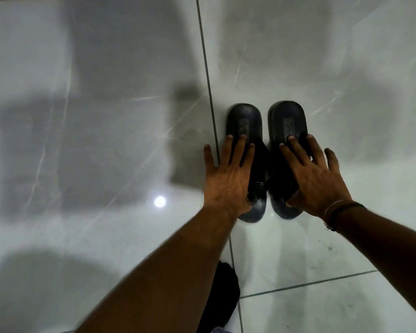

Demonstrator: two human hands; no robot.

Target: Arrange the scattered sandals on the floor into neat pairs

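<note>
Head view: 2 black sandals [265, 152] lie side by side on the tiled floor [106, 116], nearly parallel; left hand [228, 174] and right hand [315, 179] rest flat, fingers spread, gripping nothing; this pair looks about done; other sandals not visible.

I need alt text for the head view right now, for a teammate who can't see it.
Two dark sandals lie side by side on a pale tiled floor. The left hand rests flat on the left one and the right hand on the right one, fingers spread. A cord bracelet circles the right wrist.
</note>
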